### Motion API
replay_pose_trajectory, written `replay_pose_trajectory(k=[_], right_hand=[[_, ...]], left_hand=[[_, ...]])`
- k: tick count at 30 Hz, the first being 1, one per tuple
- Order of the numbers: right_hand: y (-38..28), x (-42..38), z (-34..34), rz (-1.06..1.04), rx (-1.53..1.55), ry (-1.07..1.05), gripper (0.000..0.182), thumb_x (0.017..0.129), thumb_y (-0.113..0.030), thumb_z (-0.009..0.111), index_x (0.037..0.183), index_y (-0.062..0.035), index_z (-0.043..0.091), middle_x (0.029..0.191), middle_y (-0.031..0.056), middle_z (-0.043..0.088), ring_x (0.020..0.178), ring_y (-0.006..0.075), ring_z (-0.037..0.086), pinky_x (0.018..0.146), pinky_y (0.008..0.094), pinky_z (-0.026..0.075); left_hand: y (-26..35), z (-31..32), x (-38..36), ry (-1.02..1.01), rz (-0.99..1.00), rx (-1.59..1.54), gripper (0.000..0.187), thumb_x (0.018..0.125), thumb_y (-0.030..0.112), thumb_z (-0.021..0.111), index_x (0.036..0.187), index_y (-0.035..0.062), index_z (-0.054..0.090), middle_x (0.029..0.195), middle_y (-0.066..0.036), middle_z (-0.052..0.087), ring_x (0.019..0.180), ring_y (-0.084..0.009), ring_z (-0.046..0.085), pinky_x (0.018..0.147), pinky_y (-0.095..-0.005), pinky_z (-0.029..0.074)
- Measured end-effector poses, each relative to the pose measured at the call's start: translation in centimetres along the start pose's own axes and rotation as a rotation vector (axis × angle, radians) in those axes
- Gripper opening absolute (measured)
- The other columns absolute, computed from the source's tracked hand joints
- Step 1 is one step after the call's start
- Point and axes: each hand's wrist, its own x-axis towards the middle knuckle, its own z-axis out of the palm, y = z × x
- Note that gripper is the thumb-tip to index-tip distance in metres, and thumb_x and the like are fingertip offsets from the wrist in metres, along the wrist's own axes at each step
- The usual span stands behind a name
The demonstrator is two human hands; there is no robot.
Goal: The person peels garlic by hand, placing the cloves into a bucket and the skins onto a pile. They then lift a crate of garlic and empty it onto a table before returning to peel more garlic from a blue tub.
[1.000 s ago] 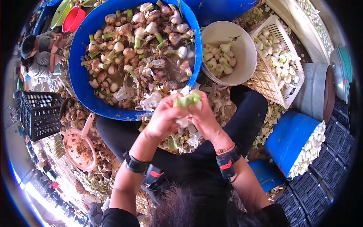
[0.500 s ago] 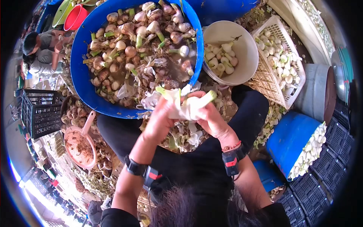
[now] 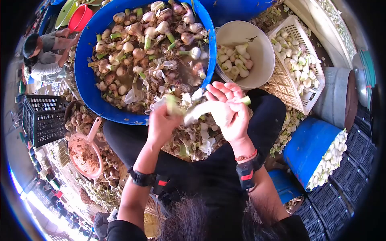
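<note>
My left hand point(image 3: 163, 126) is closed on a blurred strip of pale green garlic peel point(image 3: 173, 103) at the edge of the blue tub. To its right, my right hand point(image 3: 231, 114) is palm up with fingers curled around a garlic bulb; its cut green stem point(image 3: 244, 100) pokes out past the fingers and most of the bulb is hidden. A white, motion-smeared piece point(image 3: 199, 112), apparently garlic skin, stretches between the hands. Just ahead, the blue tub point(image 3: 82, 86) holds unpeeled garlic bulbs point(image 3: 138, 54) in murky water. Peeled skins point(image 3: 207, 144) lie heaped below my hands.
A white bucket point(image 3: 263, 60) with peeled garlic stands ahead right, beside a tilted crate point(image 3: 283, 90) of peeled bulbs. A blue barrel point(image 3: 305, 148) spills garlic at right. At left are a pink strainer point(image 3: 84, 156), a black crate point(image 3: 44, 120) and another person point(image 3: 48, 60).
My hands have moved apart, the left pulling away left with peel and the right shifting right with the garlic bulb. The other person's arms have moved toward the red bowl.
</note>
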Motion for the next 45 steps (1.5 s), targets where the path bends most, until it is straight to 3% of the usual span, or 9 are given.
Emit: replay_pose_trajectory(k=[3,6,10,18,24,27,30,35,45], right_hand=[[0.8,0.3,-2.9,0.273,0.396,0.034,0.021,0.074,-0.013,0.045,0.091,-0.0043,0.053,0.084,0.0086,0.055,0.095,0.0277,0.054,0.095,0.0451,0.040],[1.1,-0.1,-2.4,0.326,0.379,0.205,0.012,0.072,-0.015,0.047,0.079,-0.0068,0.052,0.080,0.0073,0.056,0.084,0.0255,0.055,0.084,0.0402,0.045],[1.4,0.6,-2.5,0.302,0.304,0.327,0.009,0.071,-0.017,0.049,0.077,-0.0103,0.051,0.075,0.0053,0.057,0.075,0.0216,0.058,0.073,0.0360,0.049],[1.8,1.6,-3.3,0.250,0.161,0.620,0.012,0.073,-0.024,0.050,0.078,-0.0129,0.049,0.075,0.0019,0.056,0.072,0.0189,0.058,0.066,0.0342,0.049],[-6.1,6.2,-6.9,0.001,0.059,0.481,0.024,0.078,-0.035,0.045,0.083,-0.0137,0.055,0.072,0.0024,0.056,0.065,0.0207,0.057,0.059,0.0351,0.049],[-15.3,8.6,-11.7,-0.208,0.396,0.365,0.050,0.085,-0.048,0.042,0.104,-0.0024,0.049,0.093,0.0148,0.054,0.085,0.0279,0.055,0.073,0.0431,0.047],[-16.6,8.2,-12.6,-0.184,0.228,0.506,0.062,0.086,-0.036,0.055,0.127,-0.0041,0.021,0.101,0.0177,0.051,0.092,0.0302,0.054,0.081,0.0457,0.047],[-9.1,5.9,-6.8,-0.113,-0.356,0.372,0.027,0.085,-0.019,0.059,0.107,-0.0056,0.052,0.098,0.0057,0.056,0.085,0.0158,0.056,0.079,0.0279,0.046],[1.9,1.3,0.6,0.005,-0.913,-0.356,0.068,0.068,0.000,0.072,0.128,-0.0095,0.041,0.127,0.0111,0.041,0.115,0.0233,0.046,0.087,0.0338,0.046]], left_hand=[[0.8,0.5,-1.2,-0.353,0.058,0.568,0.033,0.067,0.009,0.063,0.099,0.0023,0.060,0.084,-0.015,0.061,0.083,-0.0299,0.060,0.078,-0.0382,0.046],[2.5,3.1,-1.2,0.111,0.675,0.332,0.039,0.075,0.014,0.065,0.109,0.0009,0.053,0.095,-0.015,0.059,0.080,-0.0280,0.059,0.073,-0.0387,0.046],[3.2,4.2,0.3,-0.285,0.197,-0.004,0.021,0.084,0.010,0.062,0.102,0.0004,0.057,0.081,-0.002,0.058,0.072,-0.0066,0.051,0.066,-0.0225,0.044],[3.0,6.9,2.0,-0.343,0.041,-0.435,0.016,0.087,0.010,0.059,0.092,0.0031,0.046,0.074,-0.001,0.051,0.071,-0.0073,0.050,0.059,-0.0196,0.043],[4.9,3.1,5.3,-0.476,0.066,-0.039,0.009,0.080,0.011,0.065,0.083,0.0044,0.059,0.068,0.001,0.057,0.064,-0.0058,0.055,0.057,-0.0212,0.045],[2.6,1.1,11.2,-0.201,0.330,0.989,0.043,0.069,0.010,0.067,0.112,0.0111,0.057,0.119,-0.010,0.051,0.113,-0.0310,0.042,0.090,-0.0394,0.040],[-1.5,4.3,16.9,-0.162,0.585,1.159,0.048,0.068,0.015,0.067,0.114,0.0192,0.056,0.118,-0.006,0.048,0.115,-0.0303,0.038,0.091,-0.0435,0.038],[-1.7,3.5,20.6,-0.385,0.674,1.220,0.038,0.070,0.014,0.065,0.108,0.0167,0.061,0.113,-0.004,0.052,0.114,-0.0243,0.040,0.091,-0.0388,0.040],[5.8,-2.0,3.8,-0.236,0.138,-0.306,0.027,0.084,0.001,0.057,0.110,-0.0043,0.055,0.094,-0.006,0.064,0.085,-0.0099,0.060,0.078,-0.0241,0.049]])
